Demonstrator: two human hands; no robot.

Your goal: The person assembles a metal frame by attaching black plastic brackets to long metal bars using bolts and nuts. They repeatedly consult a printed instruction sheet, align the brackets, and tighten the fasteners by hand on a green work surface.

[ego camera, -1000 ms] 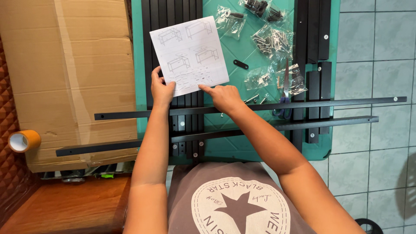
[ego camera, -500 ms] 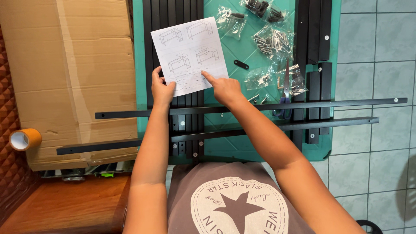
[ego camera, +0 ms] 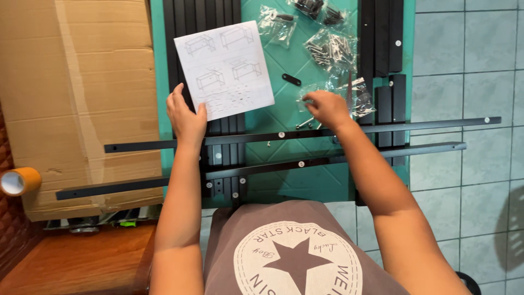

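Note:
My left hand (ego camera: 185, 116) holds a white instruction sheet (ego camera: 225, 68) with line drawings by its lower left corner, over black metal bars. My right hand (ego camera: 326, 107) lies to the right on the teal mat (ego camera: 284, 54), its fingers on a clear plastic bag of screws (ego camera: 357, 95). Whether it grips the bag or a loose screw I cannot tell. Two long black metal rails (ego camera: 305, 134) run crosswise just below both hands. More clear bags of hardware (ego camera: 330, 46) lie above the right hand, and a small black flat plate (ego camera: 291, 80) lies between sheet and bags.
A large flattened cardboard box (ego camera: 76, 98) covers the left. A roll of brown tape (ego camera: 19, 181) sits at the left edge above a wooden surface (ego camera: 76, 262). Stacked black bars (ego camera: 382, 38) lie top right. Grey floor tiles (ego camera: 469, 65) fill the right side.
My right hand left the instruction sheet and moved right to the bag of screws. The left hand still holds the sheet.

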